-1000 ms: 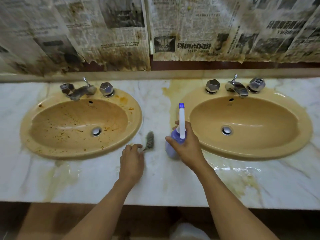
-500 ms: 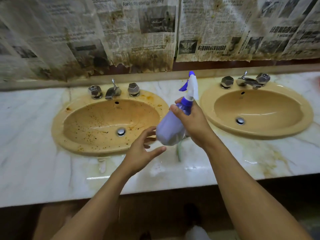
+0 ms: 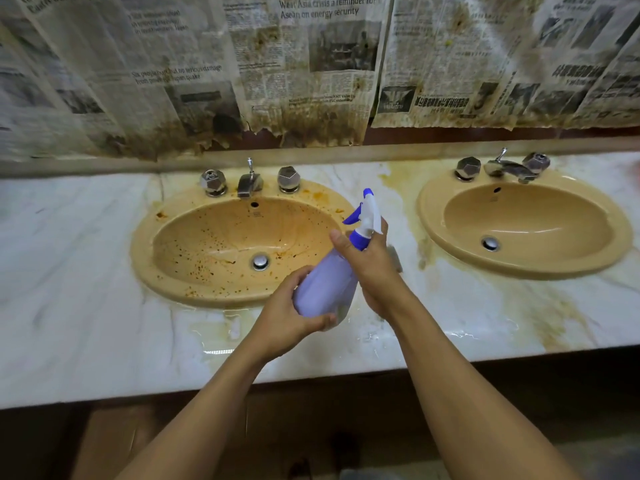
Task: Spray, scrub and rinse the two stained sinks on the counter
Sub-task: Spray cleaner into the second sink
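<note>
The spray bottle [image 3: 327,282] is held tilted above the tabletop [image 3: 86,306], over the strip between the two sinks, its nozzle end raised and directed up and away from the person. The left sink [image 3: 239,251] is found heavily soiled: brown specks are scattered across the basin and orange-brown marks lie on the rim near the tap [image 3: 250,183]. No foam or scrubbing is evident in it, so spraying, scrubbing and rinsing of this sink are all judged outstanding. The right sink [image 3: 523,223] is seen to have a clean, glossy basin; it is judged either already treated or only lightly stained, and which applies cannot be determined. Yellowish staining and pooled wetness are noted on the tabletop around both rims. A greyish object [image 3: 394,259] is partly hidden behind the right hand; it cannot be identified with confidence.

The right hand [image 3: 372,268] is closed around the neck of the bottle just below the white and blue trigger head [image 3: 367,216], with the forearm reaching in from the lower right. The trigger itself is not seen to be pressed. The left hand [image 3: 287,317] is cupped beneath the base of the bottle, fingers curled around the lower body, supporting it from below. The stance is judged to be preparation for spraying the left sink
</note>
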A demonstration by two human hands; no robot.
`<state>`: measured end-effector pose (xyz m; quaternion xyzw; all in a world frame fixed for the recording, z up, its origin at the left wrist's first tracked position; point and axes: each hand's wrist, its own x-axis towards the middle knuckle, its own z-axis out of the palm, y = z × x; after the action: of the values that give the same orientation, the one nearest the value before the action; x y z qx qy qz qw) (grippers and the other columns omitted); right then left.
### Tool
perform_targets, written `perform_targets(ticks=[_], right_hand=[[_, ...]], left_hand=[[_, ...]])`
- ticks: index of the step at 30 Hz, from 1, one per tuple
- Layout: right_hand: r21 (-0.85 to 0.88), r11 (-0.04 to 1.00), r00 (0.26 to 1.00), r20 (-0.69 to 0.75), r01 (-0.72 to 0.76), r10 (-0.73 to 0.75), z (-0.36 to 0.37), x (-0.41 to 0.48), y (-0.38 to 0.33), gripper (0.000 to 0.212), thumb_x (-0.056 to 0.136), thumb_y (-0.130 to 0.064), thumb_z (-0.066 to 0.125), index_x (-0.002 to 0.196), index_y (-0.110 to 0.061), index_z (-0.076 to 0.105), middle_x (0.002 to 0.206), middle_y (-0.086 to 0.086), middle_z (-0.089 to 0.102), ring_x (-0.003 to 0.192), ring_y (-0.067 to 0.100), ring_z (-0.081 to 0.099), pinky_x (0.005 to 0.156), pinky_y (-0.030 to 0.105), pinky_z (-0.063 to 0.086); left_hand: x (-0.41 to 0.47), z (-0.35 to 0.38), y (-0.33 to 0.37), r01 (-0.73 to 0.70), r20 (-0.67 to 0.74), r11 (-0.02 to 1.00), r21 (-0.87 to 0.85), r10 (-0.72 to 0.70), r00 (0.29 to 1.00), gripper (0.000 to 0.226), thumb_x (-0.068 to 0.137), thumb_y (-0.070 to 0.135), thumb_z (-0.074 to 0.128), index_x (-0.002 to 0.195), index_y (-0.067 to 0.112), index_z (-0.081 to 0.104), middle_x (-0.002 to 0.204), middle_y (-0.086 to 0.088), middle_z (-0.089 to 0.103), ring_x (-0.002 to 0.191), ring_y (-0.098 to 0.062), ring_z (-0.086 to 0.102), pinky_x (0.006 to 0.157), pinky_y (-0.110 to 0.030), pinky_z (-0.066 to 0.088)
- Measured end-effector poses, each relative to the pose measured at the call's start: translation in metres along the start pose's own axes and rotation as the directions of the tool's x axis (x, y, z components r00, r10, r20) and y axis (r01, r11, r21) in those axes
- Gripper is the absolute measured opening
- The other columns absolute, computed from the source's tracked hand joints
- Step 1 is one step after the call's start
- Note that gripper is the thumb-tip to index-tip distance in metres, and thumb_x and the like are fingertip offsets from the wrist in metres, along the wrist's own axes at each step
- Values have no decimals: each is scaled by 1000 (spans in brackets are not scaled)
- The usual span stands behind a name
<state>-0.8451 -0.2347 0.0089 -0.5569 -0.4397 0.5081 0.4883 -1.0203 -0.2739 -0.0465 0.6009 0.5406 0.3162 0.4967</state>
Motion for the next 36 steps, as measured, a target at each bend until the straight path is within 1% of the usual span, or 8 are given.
perform_targets(ticks=[7,11,15,19,24,27,32,36], right_hand=[[137,974,983,-7,-181,183,14,48,11,5,97,-26,63,92,-24,65,90,4,70,88,19,65,70,34,48],[58,950,951,-34,-305,308,40,55,33,17,89,-18,57,76,-12,64,64,7,66,65,27,62,66,39,51],[66,931,933,-8,-360,361,62,59,45,27,88,-16,57,113,-18,67,64,10,66,59,28,61,63,37,54],[53,954,952,108,-293,287,85,67,58,64,96,-22,59,156,-24,37,81,7,71,78,23,69,70,35,52],[118,929,932,-51,-351,359,108,62,59,31,89,-20,59,120,-22,62,66,9,69,64,30,64,65,37,55],[85,929,925,-96,-360,367,122,62,61,37,86,-22,61,120,-9,66,62,8,69,59,30,61,67,43,58],[80,959,960,-45,-273,277,134,63,59,34,94,-30,67,126,-29,58,78,7,75,81,27,74,84,43,60],[91,931,917,-161,-354,365,140,64,60,42,84,-25,63,123,-11,66,68,11,73,66,27,68,80,47,63]], left_hand=[[-13,18,-9,137,-37,991,-8,-137,990,86,62,54,88,140,46,53,131,25,62,117,-1,61,98,-35,55],[-22,10,-26,203,-83,979,11,-202,976,85,68,46,92,144,40,54,132,22,63,116,1,61,96,-32,54],[-26,-6,-34,233,-106,971,47,-227,968,79,71,43,91,140,46,51,128,23,62,115,-1,60,90,-28,53],[-27,-28,-43,227,-125,972,56,-219,968,74,72,38,92,137,42,56,126,24,64,112,-1,61,85,-24,52],[-32,-52,-52,207,-91,974,91,-199,976,78,72,39,91,140,39,54,128,22,61,116,-4,58,85,-24,48],[-33,-65,-58,193,-74,976,99,-187,980,88,65,51,89,144,36,54,131,19,62,118,-7,59,89,-28,50],[-29,-87,-60,169,-43,980,108,-166,985,89,62,55,85,143,37,55,129,18,64,114,-6,60,92,-34,55],[-25,-95,-61,147,0,980,138,-148,989,70,68,45,87,131,40,60,118,19,68,105,-4,63,89,-37,57]])
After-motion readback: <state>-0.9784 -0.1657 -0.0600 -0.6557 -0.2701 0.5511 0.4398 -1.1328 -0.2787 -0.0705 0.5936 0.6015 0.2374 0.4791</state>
